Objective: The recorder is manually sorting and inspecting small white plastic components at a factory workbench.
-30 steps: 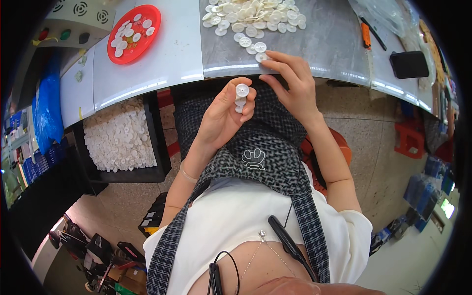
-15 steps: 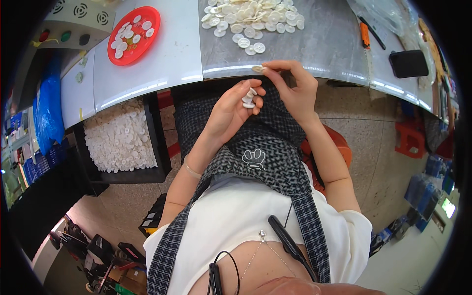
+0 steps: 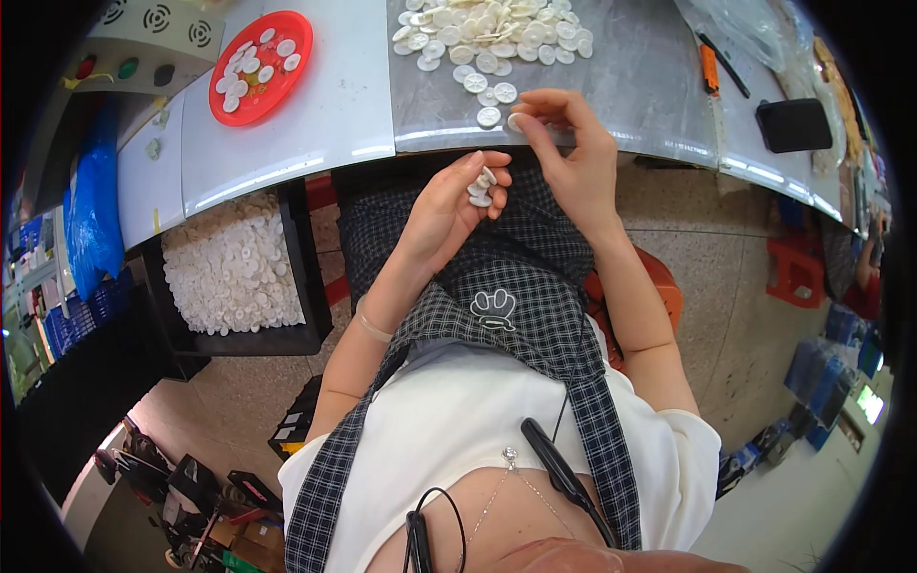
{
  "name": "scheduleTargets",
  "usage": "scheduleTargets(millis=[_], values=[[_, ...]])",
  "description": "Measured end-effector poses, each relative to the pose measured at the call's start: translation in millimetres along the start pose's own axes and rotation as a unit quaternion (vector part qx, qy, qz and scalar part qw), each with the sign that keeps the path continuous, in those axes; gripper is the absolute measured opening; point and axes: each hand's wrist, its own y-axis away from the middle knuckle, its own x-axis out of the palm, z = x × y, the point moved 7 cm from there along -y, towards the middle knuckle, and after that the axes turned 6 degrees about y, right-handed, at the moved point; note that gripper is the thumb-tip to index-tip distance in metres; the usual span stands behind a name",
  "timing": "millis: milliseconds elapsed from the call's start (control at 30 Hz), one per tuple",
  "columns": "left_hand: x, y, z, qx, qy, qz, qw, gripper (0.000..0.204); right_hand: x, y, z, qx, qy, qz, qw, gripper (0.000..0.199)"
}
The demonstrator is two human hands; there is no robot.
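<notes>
In front of my lap, my left hand is curled around several small white plastic discs, which show between thumb and fingers. My right hand is at the table's near edge, pinching one white disc between thumb and fingertips. Close to its left, a single disc lies flat on the grey tabletop. A few more loose discs lie just beyond, by the large heap of white discs at the far side.
A red plate holding white discs stands on the left. Below the table edge, a black bin is full of small white parts. An orange cutter and a black phone-like slab lie at right, near clear plastic wrap.
My right hand has moved slightly forward over the table edge with a disc in its fingertips. A disc now lies on the tabletop beside it. My left hand has barely moved.
</notes>
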Motion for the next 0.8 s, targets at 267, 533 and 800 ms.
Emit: scheduleTargets(millis=[267, 533, 800], values=[[2, 5, 2, 0.004, 0.036, 0.084, 0.996, 0.044, 9, 14, 12, 0.087, -0.202, 0.135, 0.966, 0.024], [5, 11, 3, -0.024, 0.088, 0.106, 0.99, 0.045, 10, -1, 15, -0.097, 0.014, 0.043, 0.994, 0.02], [-1, 15, 3, -0.028, 0.154, 0.099, 0.983, 0.046, 15, 5, 12, -0.197, 0.094, 0.011, 0.976, 0.019]])
